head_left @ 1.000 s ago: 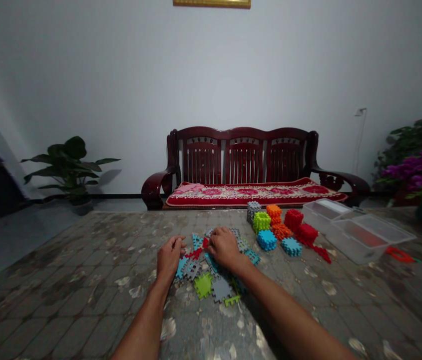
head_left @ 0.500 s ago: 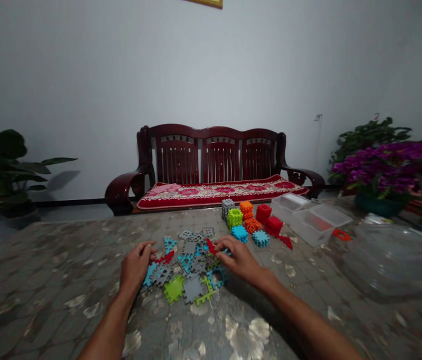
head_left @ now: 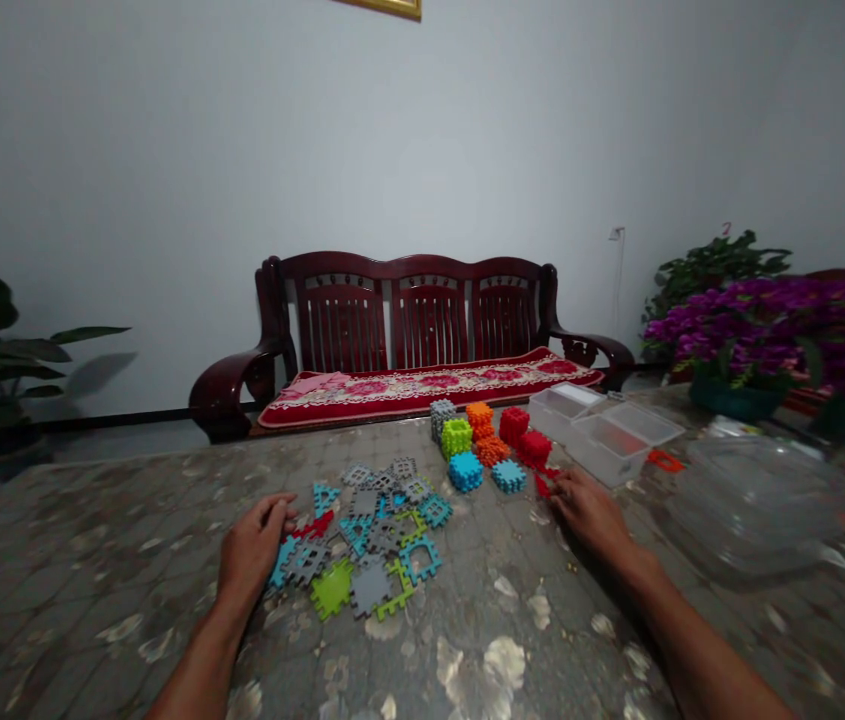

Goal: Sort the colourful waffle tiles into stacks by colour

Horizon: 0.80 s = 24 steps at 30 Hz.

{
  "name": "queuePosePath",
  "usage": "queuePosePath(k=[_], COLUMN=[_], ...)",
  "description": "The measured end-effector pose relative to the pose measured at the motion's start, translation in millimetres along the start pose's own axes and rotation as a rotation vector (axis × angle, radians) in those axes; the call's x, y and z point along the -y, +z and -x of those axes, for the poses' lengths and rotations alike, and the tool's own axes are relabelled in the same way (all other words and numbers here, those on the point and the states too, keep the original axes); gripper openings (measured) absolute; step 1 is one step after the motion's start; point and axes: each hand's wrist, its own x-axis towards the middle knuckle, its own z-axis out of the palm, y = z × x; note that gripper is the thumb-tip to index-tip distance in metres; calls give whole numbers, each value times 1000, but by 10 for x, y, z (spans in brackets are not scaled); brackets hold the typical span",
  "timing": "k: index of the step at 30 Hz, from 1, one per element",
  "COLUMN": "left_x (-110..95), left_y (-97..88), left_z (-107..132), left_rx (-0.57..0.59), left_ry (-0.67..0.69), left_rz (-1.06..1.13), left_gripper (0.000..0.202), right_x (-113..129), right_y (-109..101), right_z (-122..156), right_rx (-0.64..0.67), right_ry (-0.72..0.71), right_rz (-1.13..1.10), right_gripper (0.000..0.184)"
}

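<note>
My right hand (head_left: 588, 508) pinches a red triangular interlocking piece (head_left: 542, 486) at the table's right, just in front of the red stacks (head_left: 534, 447). To the left, my left hand (head_left: 248, 548) rests on the table with its fingers loosely bent and nothing visible in them. Its fingertips are close to another red piece (head_left: 315, 526) and a blue piece (head_left: 283, 562) at the pile's edge. Between the hands lie loose notched plastic pieces, among them a green square (head_left: 333, 588), a grey square (head_left: 370, 587) and a blue frame (head_left: 420, 558).
Sorted stacks stand behind the pile: grey (head_left: 441, 418), green (head_left: 456, 437), orange (head_left: 480, 419) and blue (head_left: 465, 470). Clear plastic boxes (head_left: 602, 450) and a transparent lidded container (head_left: 767, 500) are at the right, near purple flowers (head_left: 774, 325). Beyond the table is a wooden bench (head_left: 422, 320).
My right hand has moved right from the pile to the red stacks, carrying a red piece. My left hand stays beside the pile. The view has shifted slightly.
</note>
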Motion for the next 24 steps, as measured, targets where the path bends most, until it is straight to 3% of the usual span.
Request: queuePosePath(k=[3,8,13,18,24], left_x=[-16,-9,34,67,43], left_y=[-8,-7,10,19,7], left_z=[7,2,-21,-35,-22], left_rx=[4,7,9,0,6], left_ry=[0,-4,8,14,27], left_rz=[-19,-18,2,-17,-8], left_gripper=[45,43,41,42,41], right_x=[-75,-189,-294,-366,-355], right_y=[71,163,203,250,285], right_z=[-54,-61,-76,-131,-152], right_rx=[19,-55,-64,26,-8], right_ry=[30,85,179,199,214], right_rz=[98,102,62,-29,-41], right_gripper=[18,20,39,34,35])
